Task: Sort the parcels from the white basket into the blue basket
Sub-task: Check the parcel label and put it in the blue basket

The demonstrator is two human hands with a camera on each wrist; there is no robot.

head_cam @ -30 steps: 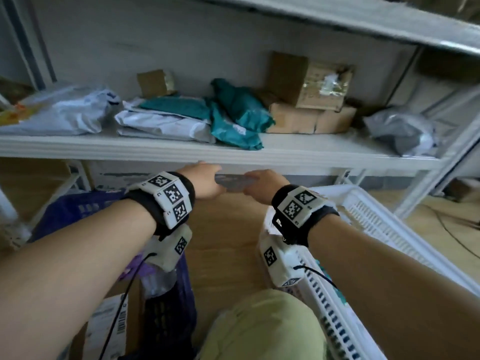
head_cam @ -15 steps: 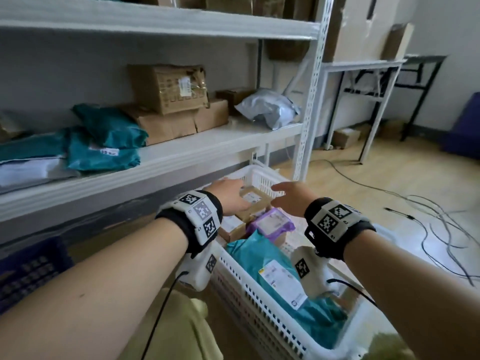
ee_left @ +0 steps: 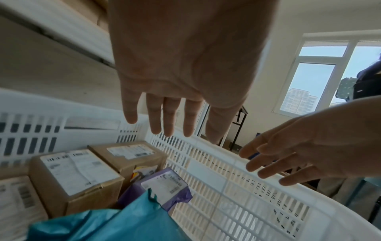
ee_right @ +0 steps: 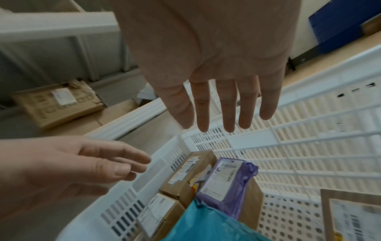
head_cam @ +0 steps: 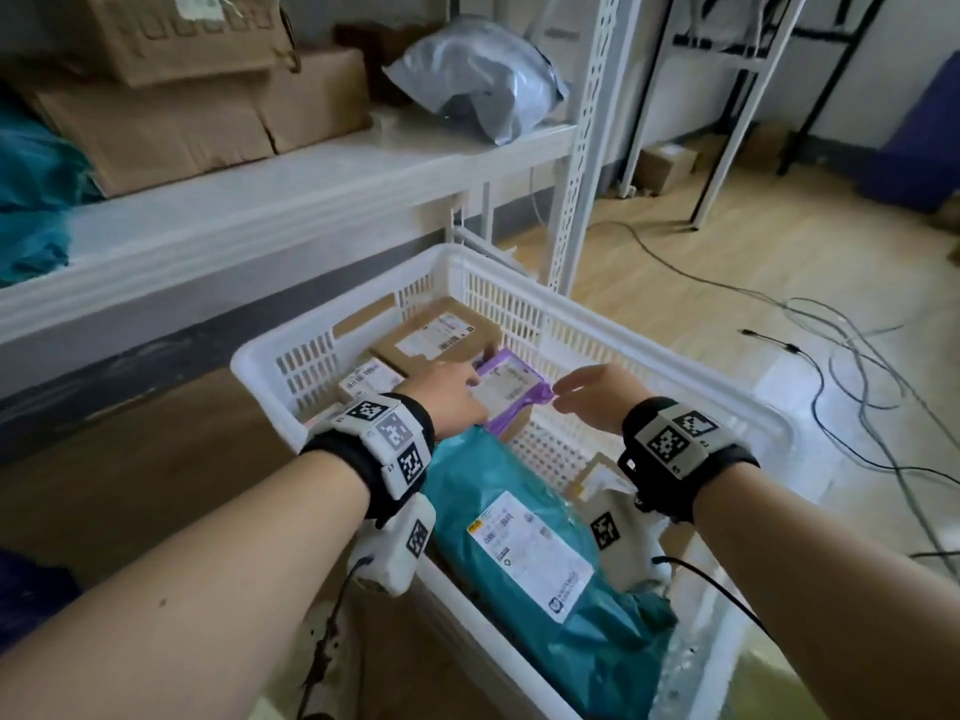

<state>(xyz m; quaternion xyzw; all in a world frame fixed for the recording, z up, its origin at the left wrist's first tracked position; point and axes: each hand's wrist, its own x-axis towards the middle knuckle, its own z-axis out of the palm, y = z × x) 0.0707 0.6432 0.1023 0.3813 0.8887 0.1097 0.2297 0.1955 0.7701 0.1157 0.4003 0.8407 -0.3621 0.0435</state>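
The white basket (head_cam: 649, 356) stands on the floor in front of me. It holds a purple parcel (head_cam: 511, 389), a long teal parcel (head_cam: 524, 553) and several brown boxes (head_cam: 436, 330). My left hand (head_cam: 447, 394) hovers over the purple parcel's left side and my right hand (head_cam: 592, 392) by its right corner. In the wrist views the left hand (ee_left: 171, 120) and the right hand (ee_right: 222, 106) have straight fingers and hold nothing, above the purple parcel (ee_left: 163, 187) (ee_right: 224, 182). A dark blue patch (head_cam: 26, 589) shows at the lower left edge.
A white shelf (head_cam: 291, 200) with cardboard boxes (head_cam: 171, 116) and a grey bag (head_cam: 478, 80) runs behind the basket, its upright post (head_cam: 582, 163) at the far corner. Cables (head_cam: 831, 356) trail over the wooden floor on the right. Another blue object (head_cam: 914, 137) stands far right.
The view has swung right, from the shelf and the blue basket to the white basket. Both empty hands have moved over it and down toward the purple parcel.
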